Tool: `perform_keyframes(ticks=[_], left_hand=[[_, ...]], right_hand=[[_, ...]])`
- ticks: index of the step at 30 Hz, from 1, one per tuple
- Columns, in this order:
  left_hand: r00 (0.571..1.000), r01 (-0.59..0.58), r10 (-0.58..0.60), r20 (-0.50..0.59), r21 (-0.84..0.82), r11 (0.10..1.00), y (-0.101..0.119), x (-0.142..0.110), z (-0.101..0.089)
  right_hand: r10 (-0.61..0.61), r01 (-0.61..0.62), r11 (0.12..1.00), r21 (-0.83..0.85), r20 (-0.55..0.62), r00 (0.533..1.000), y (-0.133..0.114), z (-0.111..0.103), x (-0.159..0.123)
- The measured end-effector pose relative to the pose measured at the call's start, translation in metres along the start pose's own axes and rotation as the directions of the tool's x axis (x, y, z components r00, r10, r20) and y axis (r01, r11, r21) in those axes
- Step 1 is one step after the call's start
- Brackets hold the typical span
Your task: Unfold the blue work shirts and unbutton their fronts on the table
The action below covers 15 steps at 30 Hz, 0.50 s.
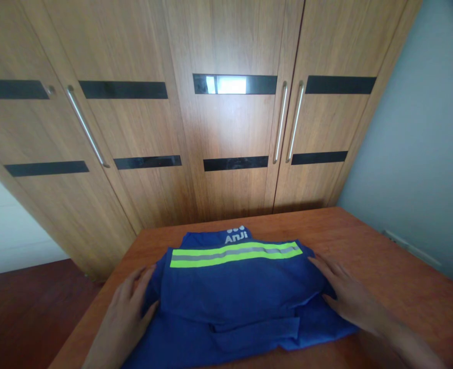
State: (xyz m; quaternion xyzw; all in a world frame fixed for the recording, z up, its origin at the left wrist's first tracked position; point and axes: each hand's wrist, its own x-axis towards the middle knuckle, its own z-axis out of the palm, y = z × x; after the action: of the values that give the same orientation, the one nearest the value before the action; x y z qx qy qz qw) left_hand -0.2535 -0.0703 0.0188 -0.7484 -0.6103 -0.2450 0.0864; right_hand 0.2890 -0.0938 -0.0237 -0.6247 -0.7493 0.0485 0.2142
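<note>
A dark blue work jacket (241, 287) lies partly folded on the wooden table, crossed by a lime-yellow and grey reflective strip (236, 253). White lettering "Anji" shows on the blue cloth beyond the strip. Against the garment's left edge rests my left hand (128, 302), its thumb and fingers spread apart. My right hand (343, 287) touches the right edge in much the same way, fingers stretched and parted from the thumb. Neither hand pinches the cloth. Nearer to me, a loose band of fabric (257, 330) crosses the jacket.
The reddish-brown table (388, 277) reaches back to a tall wooden wardrobe (230, 123) with black inlays and metal handles (280, 123). A pale blue wall (422, 154) with a socket strip (411, 248) borders the right. Dark red floor (30, 307) shows at left.
</note>
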Motion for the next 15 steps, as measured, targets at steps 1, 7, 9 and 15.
perform_keyframes(ticks=[1,7,9,15], left_hand=[[0.997,-0.082,0.082,0.008,0.033,0.996,0.007,0.002,-0.002],[0.942,-0.331,0.331,0.061,-0.006,0.944,0.027,0.022,-0.012],[0.949,-0.307,0.312,0.038,-0.106,0.946,0.024,0.035,-0.015],[1.0,-0.008,0.017,0.025,-0.348,0.937,0.017,0.108,-0.017]], right_hand=[[-0.058,0.058,0.997,-0.047,0.007,0.998,-0.009,-0.001,-0.001],[-0.312,0.312,0.948,-0.058,0.007,0.95,-0.054,-0.009,0.01],[-0.293,0.293,0.956,-0.023,-0.071,0.953,-0.054,-0.014,0.021],[-0.156,0.166,0.986,0.024,-0.232,0.96,-0.041,-0.043,0.1]])
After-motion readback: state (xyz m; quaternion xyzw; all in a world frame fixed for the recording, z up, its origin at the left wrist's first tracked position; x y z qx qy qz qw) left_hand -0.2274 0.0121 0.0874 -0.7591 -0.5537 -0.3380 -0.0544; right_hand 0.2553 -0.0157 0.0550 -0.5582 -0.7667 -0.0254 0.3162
